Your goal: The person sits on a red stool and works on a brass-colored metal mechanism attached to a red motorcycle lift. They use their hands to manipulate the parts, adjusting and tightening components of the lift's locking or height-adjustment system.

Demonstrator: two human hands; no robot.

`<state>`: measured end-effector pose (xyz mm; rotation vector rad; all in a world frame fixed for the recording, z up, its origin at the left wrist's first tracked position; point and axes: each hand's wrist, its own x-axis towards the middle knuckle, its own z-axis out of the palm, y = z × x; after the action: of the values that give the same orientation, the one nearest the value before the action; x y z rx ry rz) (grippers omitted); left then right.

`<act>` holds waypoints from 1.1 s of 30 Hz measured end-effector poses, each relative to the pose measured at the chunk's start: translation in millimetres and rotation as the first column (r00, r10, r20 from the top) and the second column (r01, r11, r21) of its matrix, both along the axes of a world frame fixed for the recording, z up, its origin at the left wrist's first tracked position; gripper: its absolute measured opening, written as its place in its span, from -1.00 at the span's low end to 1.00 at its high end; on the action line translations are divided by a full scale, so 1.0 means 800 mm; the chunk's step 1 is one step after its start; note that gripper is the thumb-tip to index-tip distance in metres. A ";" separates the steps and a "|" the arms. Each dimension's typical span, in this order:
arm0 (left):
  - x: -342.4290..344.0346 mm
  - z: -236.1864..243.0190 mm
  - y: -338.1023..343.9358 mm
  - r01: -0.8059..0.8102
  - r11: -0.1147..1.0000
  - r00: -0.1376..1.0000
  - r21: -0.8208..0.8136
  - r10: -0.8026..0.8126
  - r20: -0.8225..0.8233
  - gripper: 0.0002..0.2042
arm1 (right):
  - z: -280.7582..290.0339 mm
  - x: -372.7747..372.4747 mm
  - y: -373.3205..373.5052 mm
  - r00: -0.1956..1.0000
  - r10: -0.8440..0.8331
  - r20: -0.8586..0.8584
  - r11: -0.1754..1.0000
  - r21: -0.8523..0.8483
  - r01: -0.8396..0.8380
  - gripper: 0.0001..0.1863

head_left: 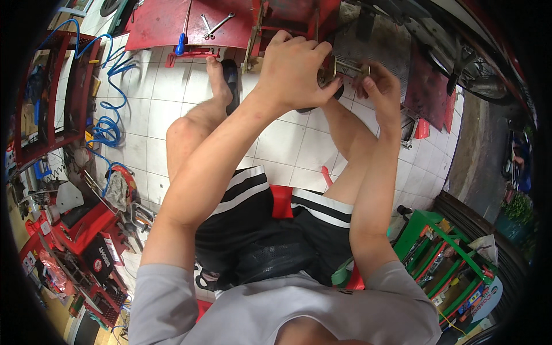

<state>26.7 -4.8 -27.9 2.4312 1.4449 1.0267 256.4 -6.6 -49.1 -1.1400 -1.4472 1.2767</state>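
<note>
My left hand (293,72) is closed, its fingers wrapped over a dark, round-edged metal part (329,69) that they mostly hide. From that part a thin metal rod (348,66) reaches across to my right hand (380,92). The fingers of my right hand are curled closed around the rod's far end, where a small yellowish metal piece (365,70) shows. Both hands are raised in front of my knees, close to a red metal frame (287,20).
On a red platform (155,26) at the far left lie a blue-handled screwdriver (181,45) and two wrenches (221,25). A blue coiled hose (106,131) hangs at left. A motorcycle (477,80) stands far right; a green rack (422,230) is near right.
</note>
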 end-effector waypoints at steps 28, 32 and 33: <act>0.014 -0.005 0.010 0.020 0.999 0.998 0.032 -0.023 0.064 -0.63 | -0.005 -0.005 0.000 0.992 -0.126 0.009 0.991 -0.046 0.127 -0.61; 0.007 0.002 0.009 0.073 0.997 0.993 -0.004 -0.072 0.091 -0.60 | 0.003 -0.001 0.007 0.998 -0.052 -0.024 0.988 -0.146 0.048 -0.74; 0.006 0.003 0.009 0.095 0.995 0.990 -0.006 -0.094 0.109 -0.59 | -0.007 0.009 0.007 0.999 -0.030 -0.041 0.988 -0.156 0.023 -0.75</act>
<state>31.6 2.1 -25.2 2.3712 1.2851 1.1081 263.7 -1.3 -54.4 -1.2222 -1.3150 1.4066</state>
